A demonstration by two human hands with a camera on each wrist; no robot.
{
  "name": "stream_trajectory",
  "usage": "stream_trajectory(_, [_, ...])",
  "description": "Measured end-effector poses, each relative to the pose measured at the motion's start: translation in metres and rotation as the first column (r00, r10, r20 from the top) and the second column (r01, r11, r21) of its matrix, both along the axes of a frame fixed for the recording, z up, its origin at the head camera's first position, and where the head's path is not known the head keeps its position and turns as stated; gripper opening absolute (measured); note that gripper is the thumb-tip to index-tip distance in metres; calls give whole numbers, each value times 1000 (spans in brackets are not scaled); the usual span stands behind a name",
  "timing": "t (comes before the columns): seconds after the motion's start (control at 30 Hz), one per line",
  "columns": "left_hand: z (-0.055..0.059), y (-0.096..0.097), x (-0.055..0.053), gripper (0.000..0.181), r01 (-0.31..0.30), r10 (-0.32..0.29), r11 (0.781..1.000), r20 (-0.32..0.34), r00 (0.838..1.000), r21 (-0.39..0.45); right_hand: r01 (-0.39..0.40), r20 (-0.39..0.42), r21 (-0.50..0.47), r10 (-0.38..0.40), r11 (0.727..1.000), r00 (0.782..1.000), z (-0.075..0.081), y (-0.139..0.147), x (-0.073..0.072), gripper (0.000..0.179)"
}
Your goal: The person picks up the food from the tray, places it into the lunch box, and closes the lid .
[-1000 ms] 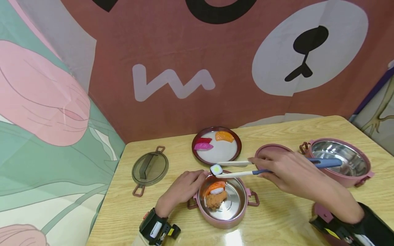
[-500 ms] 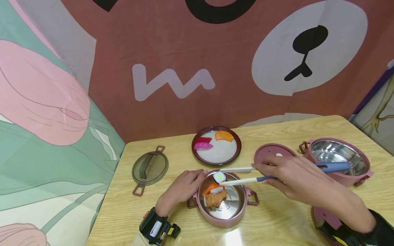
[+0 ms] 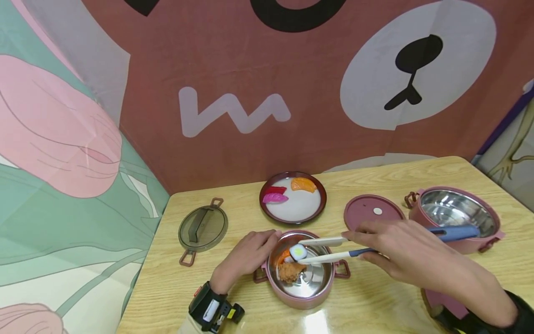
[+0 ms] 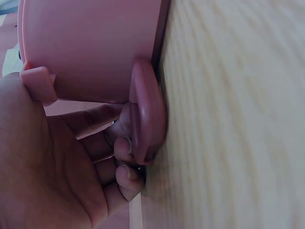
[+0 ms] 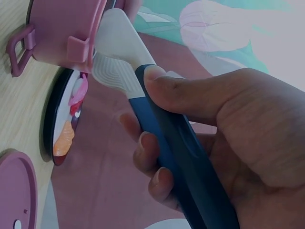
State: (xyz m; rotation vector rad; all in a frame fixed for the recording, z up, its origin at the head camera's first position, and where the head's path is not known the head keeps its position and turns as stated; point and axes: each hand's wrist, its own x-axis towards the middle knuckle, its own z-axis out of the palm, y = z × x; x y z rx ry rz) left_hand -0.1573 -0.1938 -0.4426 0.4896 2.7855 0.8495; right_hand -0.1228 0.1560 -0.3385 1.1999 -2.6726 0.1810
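My right hand (image 3: 400, 248) grips blue-handled tongs (image 3: 452, 233) with white tips, thumb on one arm and fingers curled round the other. Between the tips sits a toy sushi roll (image 3: 298, 252), white with a yellow-green centre, inside the pink pot (image 3: 302, 302). In that pot lie a toy piece of fried chicken (image 3: 290, 272) and an orange-and-white sushi piece (image 3: 285, 256), partly hidden by the roll. My left hand (image 3: 247, 253) holds the pot's left side. In the left wrist view its bent fingers are by the side handle (image 4: 148, 114), with the palm near the pot wall.
Behind the pot stands a dark-rimmed plate (image 3: 292, 215) with an orange and two red-pink sushi pieces. A glass lid (image 3: 214, 229) lies at left. At right are a pink lid (image 3: 365, 208), a larger steel-lined pot (image 3: 450, 204) and another pink item (image 3: 444, 299) partly under the right forearm.
The tongs have lowered the sushi roll from above the pot's back rim down into the pot. My right hand moved slightly right and toward me. The left hand stays on the pot.
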Motion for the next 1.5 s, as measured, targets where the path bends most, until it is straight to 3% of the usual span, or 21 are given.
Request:
stream_trajectory(0.57, [1, 0, 1, 71, 5, -5, 1000, 9, 1000, 2, -12, 50, 50, 9, 999, 999, 9, -3, 12, 43])
stream_trajectory(0.77, [2, 0, 0, 71, -1, 1, 1000, 20, 1000, 4, -20, 91, 86, 12, 996, 996, 18, -9, 14, 38])
stream_trajectory(0.97, [1, -1, 0, 67, 11, -11, 1000, -10, 1000, 10, -35, 109, 151, 19, 988, 994, 30, -20, 14, 27])
stream_trajectory(1.5, [-1, 0, 0, 69, 18, -18, 1000, -16, 1000, 3, 35, 182, 297, -93, 954, 979, 41, -44, 14, 26])
